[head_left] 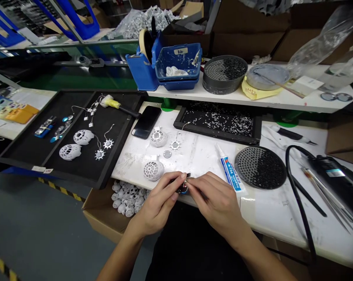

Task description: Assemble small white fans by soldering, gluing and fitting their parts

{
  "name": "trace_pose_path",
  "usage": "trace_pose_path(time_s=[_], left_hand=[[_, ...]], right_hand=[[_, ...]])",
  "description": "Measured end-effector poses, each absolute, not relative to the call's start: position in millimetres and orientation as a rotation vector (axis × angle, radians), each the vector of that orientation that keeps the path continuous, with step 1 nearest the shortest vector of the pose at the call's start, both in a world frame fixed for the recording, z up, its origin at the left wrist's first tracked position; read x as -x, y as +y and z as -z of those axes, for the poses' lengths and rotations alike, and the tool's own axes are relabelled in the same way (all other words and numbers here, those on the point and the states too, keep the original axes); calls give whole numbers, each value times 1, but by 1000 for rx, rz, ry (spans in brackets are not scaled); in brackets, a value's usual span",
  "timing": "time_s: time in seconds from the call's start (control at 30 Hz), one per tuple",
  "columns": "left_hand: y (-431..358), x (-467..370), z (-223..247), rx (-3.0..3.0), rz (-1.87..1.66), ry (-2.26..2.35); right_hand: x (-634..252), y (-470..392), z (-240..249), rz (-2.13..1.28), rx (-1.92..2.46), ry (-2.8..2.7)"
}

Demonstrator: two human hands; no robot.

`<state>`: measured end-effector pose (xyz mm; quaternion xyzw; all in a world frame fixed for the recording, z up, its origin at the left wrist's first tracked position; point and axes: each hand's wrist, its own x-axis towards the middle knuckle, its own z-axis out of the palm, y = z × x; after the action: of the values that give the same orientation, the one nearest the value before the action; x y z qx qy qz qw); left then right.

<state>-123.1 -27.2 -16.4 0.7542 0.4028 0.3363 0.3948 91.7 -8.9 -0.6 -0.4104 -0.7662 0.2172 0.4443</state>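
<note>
My left hand (161,201) grips a small dark and blue part (182,189) at the table's front edge. Its thumb and index finger pinch the left side, covering much of it. From the right, the fingertips of my right hand (216,197) are closed together at the part's top; what they pinch is too small to name. Beyond my left hand lie two white lattice shells (153,170), a silver disc (167,154) and a white spiked ring (175,145). A blue and white glue tube (230,171) lies beyond my right hand.
At the right are a round perforated dish (261,167), tweezers (325,191) and a black-cabled device (337,175). A black tray (77,171) with shells and wired parts extends left, beside a phone (146,122). Below the edge stands a carton (102,218) of white shells.
</note>
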Motion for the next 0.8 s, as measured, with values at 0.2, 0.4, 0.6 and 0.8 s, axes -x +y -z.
trace_pose_path(time_s=[0.2, 0.4, 0.6, 0.8], left_hand=[[-38, 123, 23, -1776, -941, 1142], [-50, 129, 30, -1645, -1004, 1223], [-56, 137, 32, -1671, -978, 1264], [-64, 141, 30, -1703, -894, 1292]], right_hand=[[-121, -15, -19, -469, 1143, -2016], [-165, -23, -10, -319, 1468, -2261], [-168, -27, 2, -401, 1409, -2171], [-168, -36, -7, -758, 1235, -1816]])
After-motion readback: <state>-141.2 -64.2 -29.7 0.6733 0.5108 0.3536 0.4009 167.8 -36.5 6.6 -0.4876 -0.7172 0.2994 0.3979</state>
